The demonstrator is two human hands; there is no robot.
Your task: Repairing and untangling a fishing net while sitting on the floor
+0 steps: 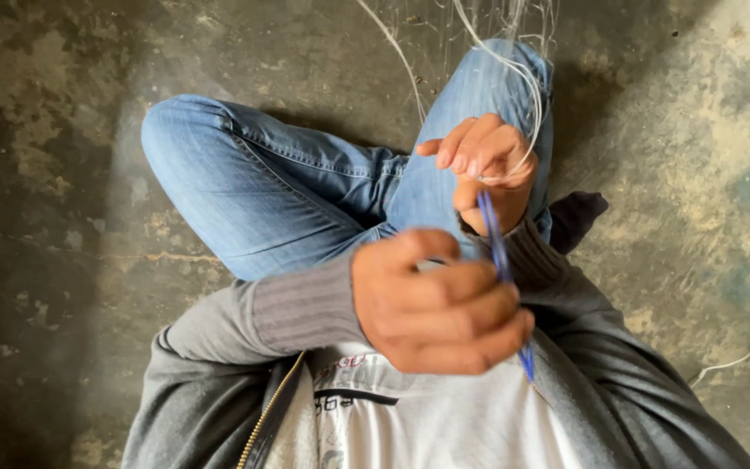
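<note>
Blue plastic, thin and flat like a netting needle [498,252], runs through the middle of the frame from the lower hand up toward the upper one. The left hand [440,300], at centre and slightly low, is clenched around the needle's lower part, with the tip poking out beneath the fist at about the lower centre-right. The right hand [488,169], just above it in the upper centre-right, curls its fingers [466,152] around a loop of pale, fine line [527,113] that climbs out of the top edge of the frame, where more thin strands of net [479,22] hang.

Both hands sit over crossed legs in blue jeans [262,187], above a bare, stained concrete floor [54,174]. A second stretch of white line [740,356] lies on the floor at the lower right.

Risks, as I judge them: the line is nearly transparent against the denim, so 1 strand could slip off the fingers and the loop would go slack. The needle's upper end is hidden behind the right hand, so it could catch a neighbouring strand rather than the intended 1. Pulling hard on such thin line could also cut into the fingers, and the loose cuffs of the grey sleeves [305,304] sit close enough to snag.
</note>
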